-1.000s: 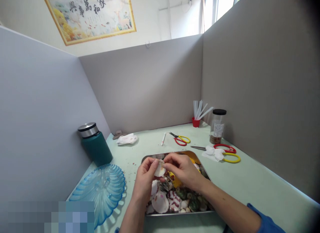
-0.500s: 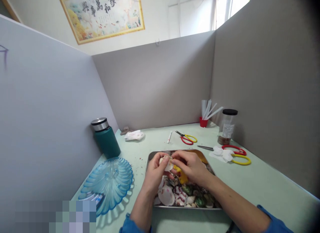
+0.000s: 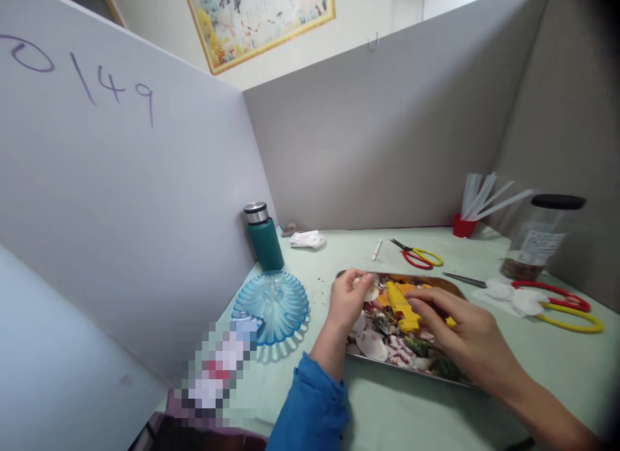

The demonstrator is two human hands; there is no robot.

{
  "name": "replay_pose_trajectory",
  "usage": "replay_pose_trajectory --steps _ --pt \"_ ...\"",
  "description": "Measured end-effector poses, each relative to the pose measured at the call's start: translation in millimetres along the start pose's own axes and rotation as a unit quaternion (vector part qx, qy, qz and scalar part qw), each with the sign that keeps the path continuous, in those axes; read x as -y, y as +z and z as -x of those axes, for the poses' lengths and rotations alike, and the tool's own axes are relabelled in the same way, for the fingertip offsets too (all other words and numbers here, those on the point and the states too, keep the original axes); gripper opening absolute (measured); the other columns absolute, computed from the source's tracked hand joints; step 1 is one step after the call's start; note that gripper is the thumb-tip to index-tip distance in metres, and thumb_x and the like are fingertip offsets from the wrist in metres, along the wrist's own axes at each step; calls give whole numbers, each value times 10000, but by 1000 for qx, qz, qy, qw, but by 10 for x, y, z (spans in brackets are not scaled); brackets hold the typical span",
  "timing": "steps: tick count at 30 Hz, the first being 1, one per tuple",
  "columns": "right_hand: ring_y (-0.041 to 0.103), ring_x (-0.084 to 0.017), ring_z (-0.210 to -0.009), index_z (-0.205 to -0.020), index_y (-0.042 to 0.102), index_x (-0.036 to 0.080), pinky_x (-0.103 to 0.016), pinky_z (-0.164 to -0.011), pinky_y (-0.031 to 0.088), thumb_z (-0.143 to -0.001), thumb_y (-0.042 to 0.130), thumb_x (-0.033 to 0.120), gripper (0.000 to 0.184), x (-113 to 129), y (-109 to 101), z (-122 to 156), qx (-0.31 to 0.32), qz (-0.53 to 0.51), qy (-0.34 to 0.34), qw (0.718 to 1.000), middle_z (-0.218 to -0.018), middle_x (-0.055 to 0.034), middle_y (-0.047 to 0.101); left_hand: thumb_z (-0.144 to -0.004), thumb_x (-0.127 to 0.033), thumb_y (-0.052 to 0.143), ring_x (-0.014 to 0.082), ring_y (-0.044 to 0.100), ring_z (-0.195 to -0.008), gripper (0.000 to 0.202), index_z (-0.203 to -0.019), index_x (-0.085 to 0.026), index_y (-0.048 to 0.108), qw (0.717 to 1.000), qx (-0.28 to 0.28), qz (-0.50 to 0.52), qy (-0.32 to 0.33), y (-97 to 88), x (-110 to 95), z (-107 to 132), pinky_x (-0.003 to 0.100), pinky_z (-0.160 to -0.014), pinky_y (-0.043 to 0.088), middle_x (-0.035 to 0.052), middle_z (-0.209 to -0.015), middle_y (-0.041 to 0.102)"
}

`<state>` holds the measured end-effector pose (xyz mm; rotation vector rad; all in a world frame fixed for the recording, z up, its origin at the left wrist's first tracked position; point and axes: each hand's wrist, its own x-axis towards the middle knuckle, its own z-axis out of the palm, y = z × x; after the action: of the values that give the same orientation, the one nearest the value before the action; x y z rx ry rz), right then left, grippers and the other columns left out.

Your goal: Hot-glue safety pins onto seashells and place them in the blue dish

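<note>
Between the fingers of my left hand (image 3: 349,299) is a pale seashell (image 3: 371,289), held over the left rear part of a metal tray (image 3: 407,372). My right hand (image 3: 458,325) is over the tray's right side, thumb and index finger apart. Its fingertips are beside a yellow object (image 3: 401,307) of unclear kind, partly covered by the hand. Under both hands lie several shells: a broad white shell (image 3: 372,345), a red-and-white striped one (image 3: 400,351) and dark green ones (image 3: 419,345).
Left of the tray are a blue scalloped glass dish (image 3: 276,309) and a green bottle (image 3: 265,244). Behind are small scissors (image 3: 417,257) and a white stick (image 3: 376,249). Larger scissors (image 3: 571,315), a jar (image 3: 535,244) and a red cup (image 3: 465,226) of translucent sticks stand right. Grey partitions (image 3: 387,141) enclose the table.
My right hand has come away from the shell, moving right beside the yellow object. My left hand keeps the shell. The view has turned left, so everything appears shifted right.
</note>
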<state>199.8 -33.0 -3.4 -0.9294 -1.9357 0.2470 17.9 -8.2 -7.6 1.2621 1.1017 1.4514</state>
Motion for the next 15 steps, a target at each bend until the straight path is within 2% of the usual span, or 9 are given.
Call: replay_pose_trajectory --steps 3,6,8,10,11,13,15 --pt "650 -199 -830 -962 634 214 -283 -726 489 -905 473 363 227 -79 12 13 1 28 12 1000 -948 -39 682 -785 -361 574 111 575 -401 198 -774 -164 578 1000 -3 -20 6 -5 -2 15 180 -371 413 -34 -531 597" --pt "649 -200 -826 -936 642 206 -284 -739 490 -905 474 355 227 -100 -79 27 15 42 13 999 -935 -45 683 -783 -357 581 113 574 -401 201 -789 -157 600 999 -4 -37 8 -15 8 16 176 -357 401 -35 -522 583" --pt "646 -194 -828 -925 643 202 -272 -747 487 -905 484 339 211 -50 -177 107 10 38 22 999 -919 -47 686 -785 -352 582 107 562 -389 202 -796 -152 608 999 -3 -46 10 -20 25 -1 175 -357 402 -39 -513 574" --pt "646 -180 -788 -873 643 201 -248 -717 487 -914 475 330 216 67 -242 273 -10 20 42 999 -866 -43 688 -787 -356 585 102 548 -371 208 -778 -149 607 998 3 -55 10 -21 33 -25 173 -348 392 -39 -506 570" --pt "644 -173 -761 -855 644 200 -235 -693 489 -922 461 327 232 147 -242 384 1 -1 44 999 -832 -41 684 -792 -358 581 102 545 -370 209 -776 -150 604 998 6 -59 11 -22 23 -30 173 -353 396 -43 -494 562" --pt "626 -146 -659 -836 636 204 -216 -639 487 -944 416 303 264 335 -162 638 56 -60 43 996 -723 -19 655 -800 -361 575 100 548 -379 210 -776 -155 604 998 7 -69 13 -33 -45 0 173 -364 401 -40 -515 573" --pt "627 -142 -684 -797 639 216 -217 -657 496 -946 443 306 262 527 8 882 167 -154 29 973 -726 -7 651 -810 -369 565 105 567 -406 210 -782 -166 609 996 5 -83 16 -65 -191 126 175 -378 409 -34 -546 589"
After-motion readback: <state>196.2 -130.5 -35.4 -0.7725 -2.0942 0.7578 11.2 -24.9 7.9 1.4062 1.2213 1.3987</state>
